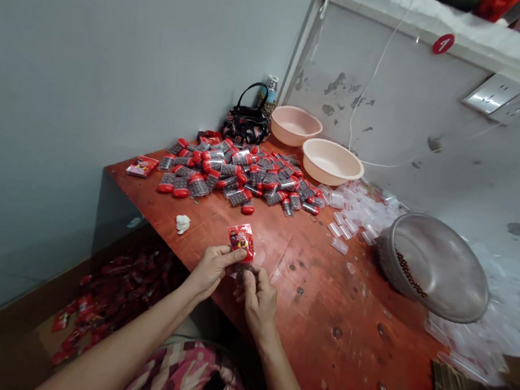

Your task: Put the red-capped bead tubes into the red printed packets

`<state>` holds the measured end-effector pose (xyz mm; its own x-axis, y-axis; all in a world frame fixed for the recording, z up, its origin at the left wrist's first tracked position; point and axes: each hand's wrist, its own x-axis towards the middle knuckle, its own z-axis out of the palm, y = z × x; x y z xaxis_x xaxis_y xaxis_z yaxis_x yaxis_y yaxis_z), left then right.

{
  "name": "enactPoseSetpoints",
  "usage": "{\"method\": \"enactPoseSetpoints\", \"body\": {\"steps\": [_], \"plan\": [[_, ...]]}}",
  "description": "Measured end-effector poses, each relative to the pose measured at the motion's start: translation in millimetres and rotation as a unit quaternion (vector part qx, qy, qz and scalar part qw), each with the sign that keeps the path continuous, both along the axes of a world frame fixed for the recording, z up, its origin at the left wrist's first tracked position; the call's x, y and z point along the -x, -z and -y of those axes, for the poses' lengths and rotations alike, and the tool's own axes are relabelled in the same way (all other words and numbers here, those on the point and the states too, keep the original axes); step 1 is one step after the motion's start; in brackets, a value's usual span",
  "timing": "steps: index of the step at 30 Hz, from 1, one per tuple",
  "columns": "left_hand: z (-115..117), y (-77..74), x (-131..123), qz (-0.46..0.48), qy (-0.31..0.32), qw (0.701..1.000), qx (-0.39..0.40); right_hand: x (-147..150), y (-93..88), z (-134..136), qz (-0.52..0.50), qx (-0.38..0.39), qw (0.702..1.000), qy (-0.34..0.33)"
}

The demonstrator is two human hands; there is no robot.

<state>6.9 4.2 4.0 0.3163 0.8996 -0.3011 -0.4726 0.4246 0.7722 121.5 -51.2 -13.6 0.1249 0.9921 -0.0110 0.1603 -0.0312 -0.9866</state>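
Note:
My left hand (212, 270) grips a small red printed packet (241, 241) by its side, thumb across its lower edge. My right hand (257, 301) pinches the packet's dark, transparent lower end (242, 272), and its fingers hide part of it. Both hands are over the near edge of a scarred red-brown wooden table (324, 290). Beyond them lies a heap of small transparent tubes with red caps (229, 173), filled with dark beads. A single red cap (248, 209) lies at the heap's near side. Another red packet (142, 166) lies to the left.
A tilted steel basin (435, 265) holds dark beads, beside scattered transparent tubes (356, 212). Behind stand two pink basins (332, 162), a black bag (247, 124) and a bottle (269, 93). A cardboard box of red packets (111, 303) sits below left; walls bound the table.

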Motion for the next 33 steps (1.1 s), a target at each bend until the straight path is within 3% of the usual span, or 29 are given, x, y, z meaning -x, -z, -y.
{"method": "enactPoseSetpoints", "body": {"steps": [4, 10, 15, 17, 22, 24, 27, 29, 33], "plan": [[-5, 1.9, 4, -0.041, 0.039, 0.998, -0.036, 0, -0.7, -4, -0.122, 0.044, 0.991, -0.046], [-4, 5.8, 1, -0.032, 0.015, 0.999, -0.025, 3, -2.0, -4, 0.000, -0.013, 0.999, 0.035], [-2, 2.5, 1, -0.016, 0.071, 0.997, -0.027, 3, 1.8, -5, -0.128, 0.043, 0.991, -0.013], [-3, 3.8, 2, -0.019, 0.085, 0.996, -0.025, 2, 2.0, -4, -0.116, 0.046, 0.992, -0.014], [-2, 11.9, 0, -0.051, -0.009, 0.999, -0.006, 1, -1.2, -3, 0.023, 0.005, 0.999, 0.024], [3, 11.8, -2, -0.036, -0.017, 0.999, -0.009, 4, -0.5, -5, -0.030, 0.017, 0.999, 0.014], [11, 8.0, -3, 0.019, 0.026, 0.999, -0.007, 11, 2.7, -7, -0.168, 0.040, 0.985, -0.006], [12, 6.6, -3, 0.053, 0.050, 0.997, 0.012, 14, 4.4, -7, -0.192, 0.043, 0.980, -0.004], [7, 11.0, -4, 0.081, -0.005, 0.995, 0.062, 12, 4.0, -4, -0.054, 0.009, 0.998, 0.030]]}}
